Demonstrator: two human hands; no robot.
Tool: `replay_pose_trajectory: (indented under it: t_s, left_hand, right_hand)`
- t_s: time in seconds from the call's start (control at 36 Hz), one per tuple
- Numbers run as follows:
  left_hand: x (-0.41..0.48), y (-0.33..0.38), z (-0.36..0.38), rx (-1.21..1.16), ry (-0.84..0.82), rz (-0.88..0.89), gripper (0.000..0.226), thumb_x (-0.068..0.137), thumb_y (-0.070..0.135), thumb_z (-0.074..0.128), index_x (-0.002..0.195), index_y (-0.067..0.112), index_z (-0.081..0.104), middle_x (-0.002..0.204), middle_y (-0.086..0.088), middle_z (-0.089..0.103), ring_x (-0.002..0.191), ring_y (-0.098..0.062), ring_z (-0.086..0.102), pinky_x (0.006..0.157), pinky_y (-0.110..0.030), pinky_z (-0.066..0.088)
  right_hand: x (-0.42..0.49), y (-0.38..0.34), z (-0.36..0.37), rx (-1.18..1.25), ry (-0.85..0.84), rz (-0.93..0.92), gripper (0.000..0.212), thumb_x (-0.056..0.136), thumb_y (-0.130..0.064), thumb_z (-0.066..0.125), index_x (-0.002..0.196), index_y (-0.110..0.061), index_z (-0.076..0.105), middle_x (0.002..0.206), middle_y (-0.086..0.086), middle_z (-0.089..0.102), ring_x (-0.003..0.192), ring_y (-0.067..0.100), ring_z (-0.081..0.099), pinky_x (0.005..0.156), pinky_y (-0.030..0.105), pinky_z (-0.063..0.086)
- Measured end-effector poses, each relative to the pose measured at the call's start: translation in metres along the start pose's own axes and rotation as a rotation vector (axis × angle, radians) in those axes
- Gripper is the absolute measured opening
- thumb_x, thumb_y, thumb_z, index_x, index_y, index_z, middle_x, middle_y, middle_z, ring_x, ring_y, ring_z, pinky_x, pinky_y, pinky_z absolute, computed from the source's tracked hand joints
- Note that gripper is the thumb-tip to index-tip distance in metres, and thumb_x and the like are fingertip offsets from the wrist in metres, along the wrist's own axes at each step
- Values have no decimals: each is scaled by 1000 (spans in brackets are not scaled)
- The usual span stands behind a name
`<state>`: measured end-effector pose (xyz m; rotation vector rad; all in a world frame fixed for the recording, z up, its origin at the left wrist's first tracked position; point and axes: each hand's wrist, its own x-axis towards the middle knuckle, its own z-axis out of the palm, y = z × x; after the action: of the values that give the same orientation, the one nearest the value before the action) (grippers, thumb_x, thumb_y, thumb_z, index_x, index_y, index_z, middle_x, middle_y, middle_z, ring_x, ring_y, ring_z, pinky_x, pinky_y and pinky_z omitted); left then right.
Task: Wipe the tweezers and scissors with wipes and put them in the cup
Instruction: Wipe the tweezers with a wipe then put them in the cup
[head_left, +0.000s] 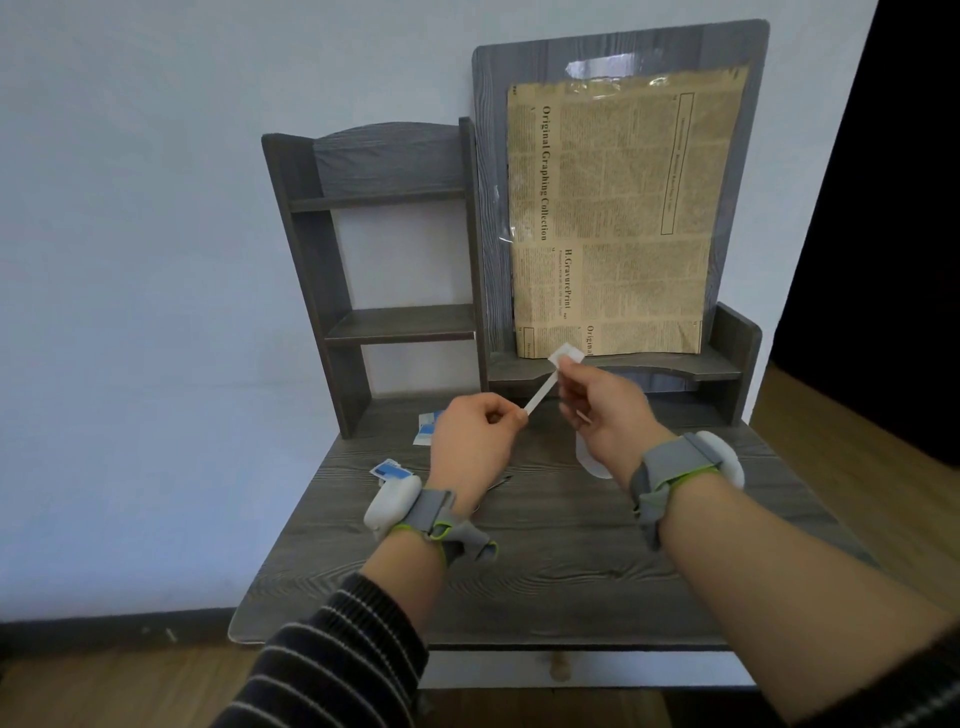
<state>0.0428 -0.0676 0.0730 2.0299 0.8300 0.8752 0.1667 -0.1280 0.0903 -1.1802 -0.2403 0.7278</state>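
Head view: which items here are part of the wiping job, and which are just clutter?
In use:
- wipe packet, pinched in the right hand
- torn strip, pulled by the left hand
- spare packets on the desk

Just there:
- newspaper sheet
- shelf unit

Tweezers, scissors, cup: not clearly visible.

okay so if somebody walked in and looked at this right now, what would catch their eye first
Most likely the two hands raised above the middle of the desk: the left hand and right hand pull a white wipe packet apart, a torn strip stretched between them. Next, the big yellowed newspaper sheet taped to the dark board behind the desk, then the blue-and-white packets lying on the desk at left.
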Motion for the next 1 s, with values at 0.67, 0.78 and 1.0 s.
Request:
replay_pose_trajectory:
  t_s: [0.67, 0.78, 1.0]
  left_hand:
    - [55, 45, 11, 475, 72, 271, 19, 90, 26, 52, 88, 15, 68, 93, -1, 64, 87, -19, 60, 75, -32, 49]
    - [69, 64, 22, 619, 67, 333, 21, 90, 28, 51, 87, 16, 68, 92, -1, 62, 84, -21, 60, 72, -32, 48]
    - [96, 87, 44, 693, -91, 311, 20, 87, 32, 57, 82, 16, 68, 81, 2, 66, 79, -20, 64, 76, -38, 56]
  right_hand:
    - [16, -47, -83, -41, 139, -191, 19, 84, -12, 66, 100, -3, 65, 74, 3, 62, 65, 11, 53, 65, 24, 46]
    - [19, -50, -98, -77, 146, -194, 26, 84, -10, 64, 109, 0, 63, 77, 4, 62, 68, 11, 54, 68, 23, 47]
    - [35, -51, -124, -135, 203, -159, 24, 84, -14, 66, 106, -5, 65, 81, 3, 64, 75, 12, 58, 78, 27, 51]
